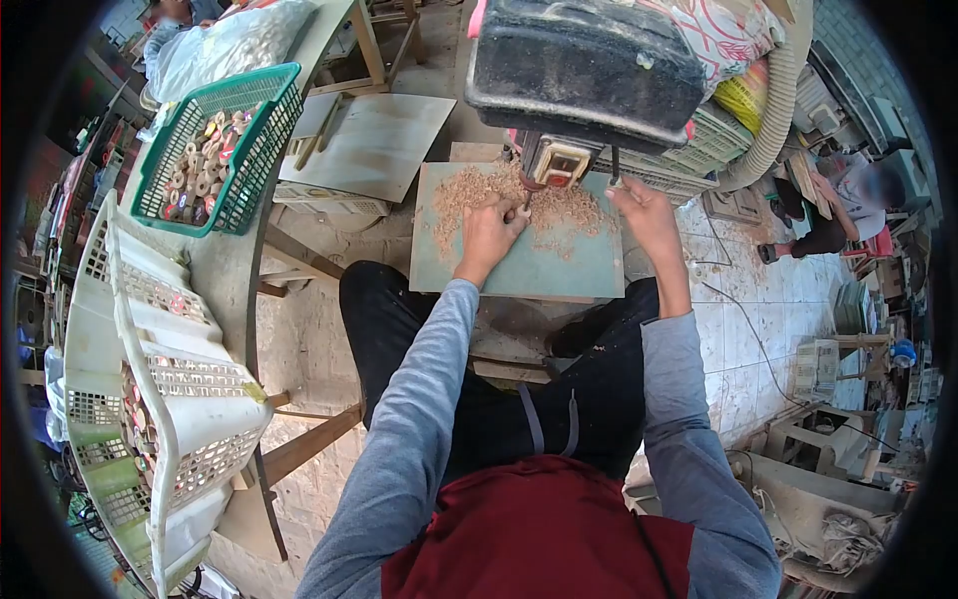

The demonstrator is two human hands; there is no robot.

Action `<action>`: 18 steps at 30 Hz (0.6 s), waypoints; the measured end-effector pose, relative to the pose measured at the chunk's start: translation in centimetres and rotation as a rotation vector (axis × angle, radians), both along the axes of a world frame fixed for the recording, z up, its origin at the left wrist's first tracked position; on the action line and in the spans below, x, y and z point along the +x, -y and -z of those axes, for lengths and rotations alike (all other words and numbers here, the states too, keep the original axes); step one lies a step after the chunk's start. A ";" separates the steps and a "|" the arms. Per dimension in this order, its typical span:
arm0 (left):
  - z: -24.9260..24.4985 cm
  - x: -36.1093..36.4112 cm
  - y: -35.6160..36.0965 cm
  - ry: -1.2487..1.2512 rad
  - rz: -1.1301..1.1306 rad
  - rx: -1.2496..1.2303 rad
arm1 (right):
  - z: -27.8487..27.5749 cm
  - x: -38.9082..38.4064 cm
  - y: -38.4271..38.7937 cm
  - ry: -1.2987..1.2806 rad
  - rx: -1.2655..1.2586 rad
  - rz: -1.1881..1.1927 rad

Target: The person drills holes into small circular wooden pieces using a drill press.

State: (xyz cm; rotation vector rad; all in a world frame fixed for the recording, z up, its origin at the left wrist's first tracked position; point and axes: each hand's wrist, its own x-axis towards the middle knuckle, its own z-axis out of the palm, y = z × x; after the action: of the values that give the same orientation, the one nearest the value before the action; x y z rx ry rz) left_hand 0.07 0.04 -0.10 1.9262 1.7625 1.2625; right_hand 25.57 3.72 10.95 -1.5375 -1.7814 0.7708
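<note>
In front of me stands a drill press with a black housing point(584, 75). Below its head a drill bit point(528, 198) points down at a small wooden piece point(523, 211). My left hand point(487, 235) pinches that piece on the greenish board point(439, 270), its fingers close beside the bit. My right hand point(647, 212) is closed around the end of the drill press lever point(615, 165), to the right of the head. Curly wood shavings point(574, 222) lie heaped around the left hand and under the head.
At left, a green basket point(215, 225) of small wooden pieces point(205, 165) rests on a table beside a white plastic crate point(200, 409). A ribbed hose point(778, 110) curves past the machine. Another person point(848, 200) sits at right; a cable point(743, 319) crosses the floor.
</note>
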 end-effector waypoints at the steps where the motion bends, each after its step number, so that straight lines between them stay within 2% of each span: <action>1: -0.1 0.0 0.0 0.004 0.004 -0.016 | -0.1 -0.2 -0.1 0.002 0.010 -0.002; 9: -0.5 0.0 0.2 -0.021 -0.004 -0.048 | -1.0 -1.5 -0.7 0.125 0.081 0.063; 18: -0.1 0.0 0.1 -0.004 0.002 0.037 | -0.7 -2.4 -2.1 0.212 0.096 0.144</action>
State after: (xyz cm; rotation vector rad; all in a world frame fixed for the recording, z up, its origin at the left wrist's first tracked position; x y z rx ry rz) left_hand 0.07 -0.04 -0.02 1.9512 1.7512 1.3001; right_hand 23.15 5.84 11.66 -1.7133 -1.8049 0.4604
